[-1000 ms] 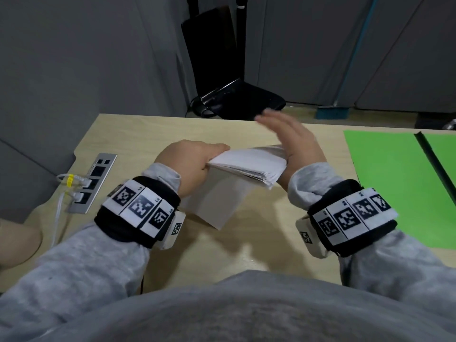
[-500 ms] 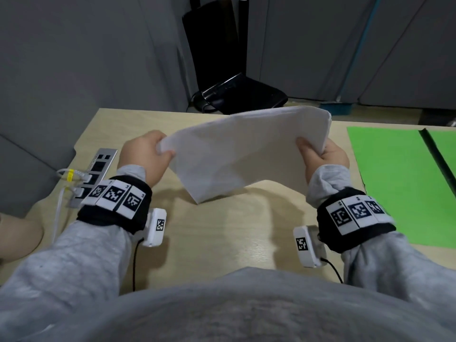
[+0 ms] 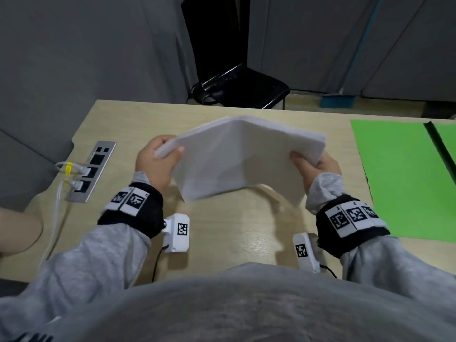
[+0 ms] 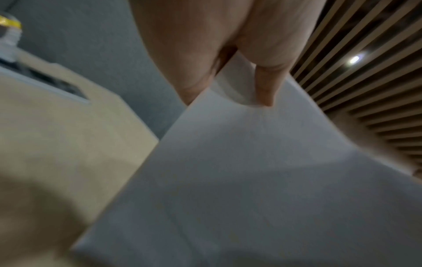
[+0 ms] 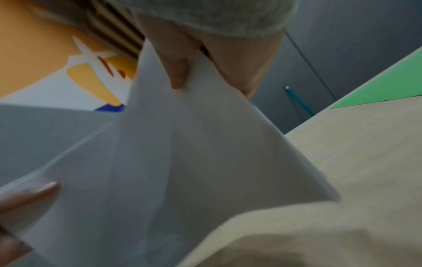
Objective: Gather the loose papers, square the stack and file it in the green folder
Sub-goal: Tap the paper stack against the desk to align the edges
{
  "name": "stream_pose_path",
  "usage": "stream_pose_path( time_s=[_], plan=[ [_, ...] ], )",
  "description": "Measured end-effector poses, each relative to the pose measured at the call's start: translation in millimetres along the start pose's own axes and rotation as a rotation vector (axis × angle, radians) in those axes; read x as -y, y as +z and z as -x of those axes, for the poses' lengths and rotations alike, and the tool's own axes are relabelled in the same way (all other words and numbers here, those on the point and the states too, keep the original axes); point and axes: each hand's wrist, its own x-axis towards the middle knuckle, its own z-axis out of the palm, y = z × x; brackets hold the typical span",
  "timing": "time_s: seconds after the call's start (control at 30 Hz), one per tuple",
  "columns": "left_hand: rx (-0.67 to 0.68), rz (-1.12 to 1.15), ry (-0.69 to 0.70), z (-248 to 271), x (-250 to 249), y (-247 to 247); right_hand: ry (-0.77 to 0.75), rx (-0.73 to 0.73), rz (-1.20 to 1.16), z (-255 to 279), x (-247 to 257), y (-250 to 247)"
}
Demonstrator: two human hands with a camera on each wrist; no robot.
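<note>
A stack of white papers point(image 3: 237, 154) is held in the air over the middle of the wooden table point(image 3: 229, 233), bowed upward along its middle. My left hand point(image 3: 158, 159) pinches its left edge, thumb on top. My right hand point(image 3: 313, 164) grips the right edge the same way. In the left wrist view the thumb presses the papers point(image 4: 251, 171) from above. In the right wrist view the sheets point(image 5: 182, 153) sag and fan slightly below my fingers. The green folder point(image 3: 404, 174) lies open flat on the table at the right, its dark spine point(image 3: 441, 149) running diagonally.
A metal socket panel point(image 3: 92, 169) with white cables plugged in is set into the table at the left. A black chair point(image 3: 237, 87) stands behind the far table edge. Grey partition walls surround the desk. Another person's arm point(image 3: 17, 230) shows at the left edge.
The stack was first gripped by my left hand alone while my right hand patted its edge. Now both hands hold it by its side edges, lifted and turned broadside, slightly lower than half a second ago.
</note>
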Motion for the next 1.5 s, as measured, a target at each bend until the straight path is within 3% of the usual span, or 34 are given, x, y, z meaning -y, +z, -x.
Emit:
stream_pose_path(
  time_s=[0.17, 0.23, 0.33, 0.5, 0.73, 0.93, 1.1, 1.17, 1.3, 1.4, 1.5],
  plan=[
    [-0.049, 0.1, 0.19, -1, -21, -14, -0.043, -0.092, -0.197, -4, 6, -5],
    [0.012, 0.058, 0.153, 4, -17, -9, -0.001, -0.045, -0.088, -4, -1, -3],
    [0.068, -0.045, -0.011, 12, 2, -3, 0.093, 0.033, 0.198, -2, -14, -1],
    [0.045, -0.053, -0.224, 15, 15, -1, 0.178, 0.049, 0.178, -6, -15, 0],
    [-0.098, 0.104, -0.086, 3, -4, -4, -0.005, -0.101, -0.157, -3, 4, 0],
    [-0.024, 0.038, -0.219, 3, 11, 1, 0.106, -0.007, 0.032, -1, -8, 6],
    [-0.042, 0.135, -0.119, -1, 7, -9, 0.024, -0.045, -0.108, -2, -7, 1],
    [0.035, 0.095, -0.097, -2, 11, -10, -0.008, -0.005, 0.029, -5, -6, 0],
    [0.054, -0.003, -0.113, -1, 15, -6, 0.093, 0.011, 0.151, -6, -6, 3],
    [-0.029, 0.137, -0.071, -4, 7, -10, 0.047, -0.021, -0.052, -3, 2, 2],
    [0.05, 0.116, -0.104, -4, 11, -11, 0.069, -0.003, 0.0, -6, -2, 2]
  ],
)
